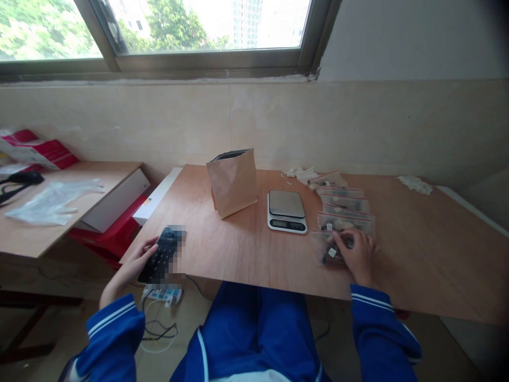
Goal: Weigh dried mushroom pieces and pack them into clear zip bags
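Observation:
At the table's front left edge, my left hand (pixel 143 255) is closed round a dark smartphone (pixel 159 259), whose right side is blurred into blocks. My right hand (pixel 357 252) rests at the front of a row of zip bags, thumb and fingers closed on the nearest clear zip bag (pixel 326 255). Dark contents and a small white label show inside that bag. Behind it, several similar zip bags (pixel 345 202) with red seals lie overlapping. Left of them stands a white digital scale (pixel 287 211) with a bare metal plate. An open brown paper pouch (pixel 234 183) stands upright farther left.
Crumpled whitish scraps (pixel 305 174) lie by the wall, with another pale heap (pixel 414 184) at the back right. A second table (pixel 47 236) on the left bears a plastic bag (pixel 58 200). A power strip (pixel 163 294) with cables lies below the table edge.

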A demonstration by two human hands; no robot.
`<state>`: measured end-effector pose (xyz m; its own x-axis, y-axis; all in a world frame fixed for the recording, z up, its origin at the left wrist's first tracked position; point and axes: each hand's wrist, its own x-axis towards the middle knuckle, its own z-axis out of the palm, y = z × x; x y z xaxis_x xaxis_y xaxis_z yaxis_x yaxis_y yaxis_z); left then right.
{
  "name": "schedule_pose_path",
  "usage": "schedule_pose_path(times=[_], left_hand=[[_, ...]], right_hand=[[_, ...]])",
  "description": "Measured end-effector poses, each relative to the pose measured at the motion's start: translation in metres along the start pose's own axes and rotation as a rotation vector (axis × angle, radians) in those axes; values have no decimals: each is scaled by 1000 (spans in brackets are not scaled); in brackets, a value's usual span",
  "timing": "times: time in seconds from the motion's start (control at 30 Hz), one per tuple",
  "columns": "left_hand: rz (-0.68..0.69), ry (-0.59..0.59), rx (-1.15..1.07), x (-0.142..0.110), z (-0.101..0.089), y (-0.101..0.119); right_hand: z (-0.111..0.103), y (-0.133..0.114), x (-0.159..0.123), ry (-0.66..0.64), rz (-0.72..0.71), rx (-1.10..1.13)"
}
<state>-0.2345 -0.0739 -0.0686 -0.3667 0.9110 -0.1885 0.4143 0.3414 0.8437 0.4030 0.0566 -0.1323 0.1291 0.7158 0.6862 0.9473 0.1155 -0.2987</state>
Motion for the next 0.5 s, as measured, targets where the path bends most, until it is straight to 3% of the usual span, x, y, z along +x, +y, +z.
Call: schedule_pose_path(times=[0.07, 0.17, 0.3, 0.4, 0.5], left_hand=[[57, 69, -13, 4, 2, 1], [68, 83, -28, 8, 3, 1], [70, 68, -36, 13, 3, -8], [82, 65, -53, 16, 4, -15], [61, 62, -72, 14, 6, -14]], right_hand=[[-4, -6, 1, -18, -26, -64], [-19, -27, 10, -33, -110, -77], [-45, -83, 30, -95, -198, 127], [-54, -133, 43, -150, -135, 369], [-40, -175, 48, -252, -15, 605]])
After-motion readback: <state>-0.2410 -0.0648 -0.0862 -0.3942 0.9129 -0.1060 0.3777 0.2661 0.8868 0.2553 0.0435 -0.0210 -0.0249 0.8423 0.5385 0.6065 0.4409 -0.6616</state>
